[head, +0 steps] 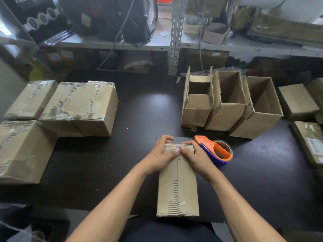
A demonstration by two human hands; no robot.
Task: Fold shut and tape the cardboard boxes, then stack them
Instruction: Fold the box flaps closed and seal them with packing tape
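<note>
- Left hand [161, 154] laid on far end of closed box [178, 186], fingers curled over the far edge, thumb pressed flat along the centre seam.
- Right hand [195, 154] mirrored beside it, fingers hooked over the same far edge, thumb tip touching the left thumb at the seam; both gripping the box end.
- Closed box: long, narrow, brown corrugated card, flaps shut, clear tape glinting across the far end and along the seam; outer paper torn near the close end, ribbing exposed. Lying on the dark counter [148, 110], close end at the counter's front edge.
- Tape dispenser [214, 151] just right of the right hand, orange handle, blue body, brown tape roll; touching or nearly touching the hand, cannot tell which.
- Three open boxes [229, 102] in a row at far right, upright, flaps up, sides touching.
- Taped boxes [78, 107] grouped at left, clear tape over stripped, ribbed tops.
- More flat-lying boxes [297, 100] at far right edge; one carries a white printed label [315, 145], text too small to read.
- Shelf [227, 47] behind the counter: black carton at top left with white lettering, partly cut off, unreadable; handwritten mark on shelf edge at right, not legible.
</note>
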